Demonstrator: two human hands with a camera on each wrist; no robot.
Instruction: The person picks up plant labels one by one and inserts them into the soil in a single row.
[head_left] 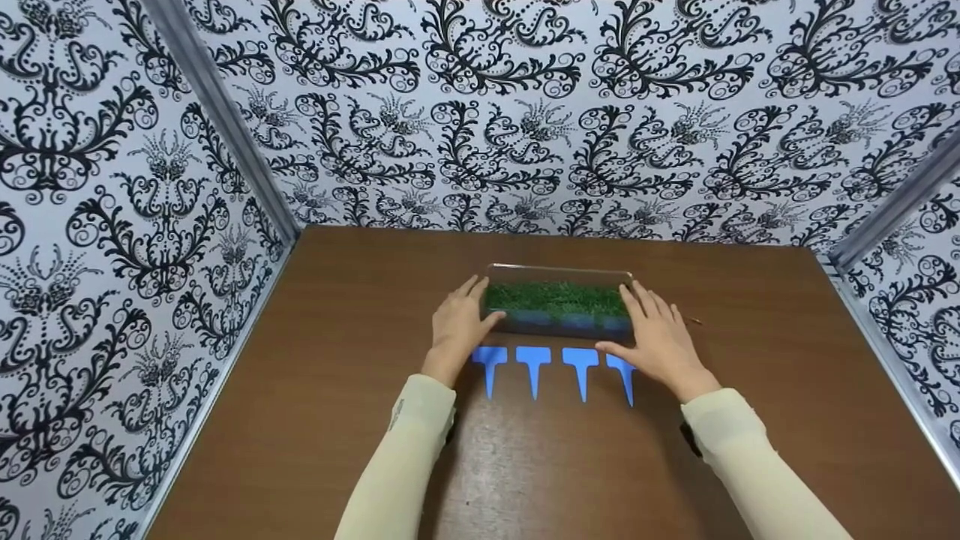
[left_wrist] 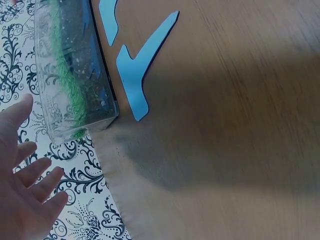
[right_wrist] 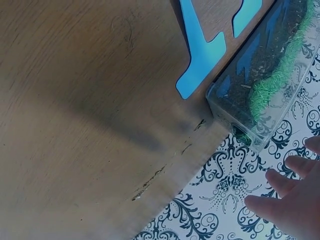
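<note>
A clear rectangular plastic container stands on the table, with dark soil and green grass inside. My left hand is at its left end, fingers spread and the thumb near the front corner. At the opposite end is my right hand, its fingers extended beside the wall and its thumb over the rightmost label. Both wrist views show the hands with straight fingers, holding nothing. Several blue T-shaped plant labels lie in a row before the container, stems toward me. One label lies near the container's corner in the left wrist view.
The brown wooden table is bounded by walls with a black-and-white scroll pattern. Metal strips run along the wall corners and table sides. A small thin object lies beyond my right hand.
</note>
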